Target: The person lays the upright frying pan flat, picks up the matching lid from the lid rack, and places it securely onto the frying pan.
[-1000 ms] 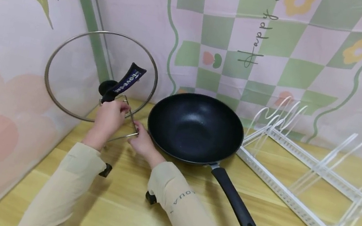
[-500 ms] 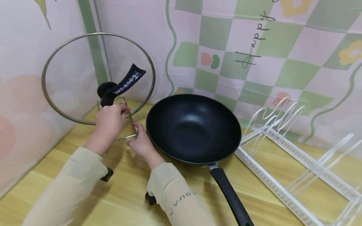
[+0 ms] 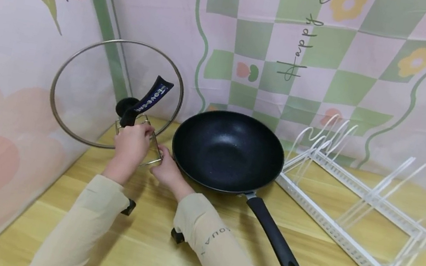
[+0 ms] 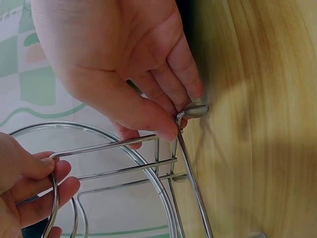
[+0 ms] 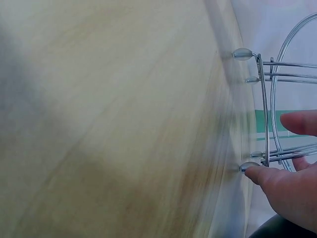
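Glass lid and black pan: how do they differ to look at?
The glass lid is see-through; the black pan is opaque. The lid is propped up on edge, while the pan sits on the table, open side up. The lid's short handle bears a blue label; none shows on the pan's long handle. Both are round with black handles.

Beige cloth left sleeve (image 3: 81,226) toward seven o'clock, dark-lettered beige cloth right sleeve (image 3: 223,256) toward five, small black blocks (image 3: 129,207) beside the cuffs (image 3: 105,195)
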Action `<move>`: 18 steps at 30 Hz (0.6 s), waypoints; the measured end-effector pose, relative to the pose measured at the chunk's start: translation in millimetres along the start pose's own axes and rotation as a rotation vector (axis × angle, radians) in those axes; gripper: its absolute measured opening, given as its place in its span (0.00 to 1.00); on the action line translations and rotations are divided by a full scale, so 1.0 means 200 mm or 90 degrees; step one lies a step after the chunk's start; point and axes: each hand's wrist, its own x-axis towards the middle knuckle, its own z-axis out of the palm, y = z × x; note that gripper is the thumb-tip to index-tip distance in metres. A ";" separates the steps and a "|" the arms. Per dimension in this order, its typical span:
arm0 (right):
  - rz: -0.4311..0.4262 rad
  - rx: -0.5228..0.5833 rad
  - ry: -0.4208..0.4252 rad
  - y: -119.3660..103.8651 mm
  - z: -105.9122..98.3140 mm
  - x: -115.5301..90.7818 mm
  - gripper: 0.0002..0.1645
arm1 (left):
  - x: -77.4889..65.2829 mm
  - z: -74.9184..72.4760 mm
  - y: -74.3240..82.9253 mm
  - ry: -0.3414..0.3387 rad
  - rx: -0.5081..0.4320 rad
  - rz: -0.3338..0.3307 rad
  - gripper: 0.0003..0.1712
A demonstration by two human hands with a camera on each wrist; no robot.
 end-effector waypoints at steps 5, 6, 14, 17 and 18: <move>0.011 -0.004 -0.009 0.00 0.00 -0.01 0.50 | -0.01 0.00 0.01 0.002 0.005 -0.002 0.12; 0.012 -0.005 -0.010 0.00 0.00 -0.01 0.51 | -0.01 0.00 0.01 0.003 0.005 -0.001 0.12; 0.011 -0.039 -0.018 0.00 0.00 -0.02 0.53 | -0.03 -0.01 0.03 -0.009 0.028 -0.001 0.14; 0.010 -0.035 -0.018 0.00 0.00 -0.03 0.53 | -0.03 -0.01 0.04 -0.032 0.041 -0.009 0.15; 0.009 -0.035 -0.017 0.00 0.00 -0.04 0.54 | -0.03 -0.01 0.04 -0.038 0.044 -0.012 0.16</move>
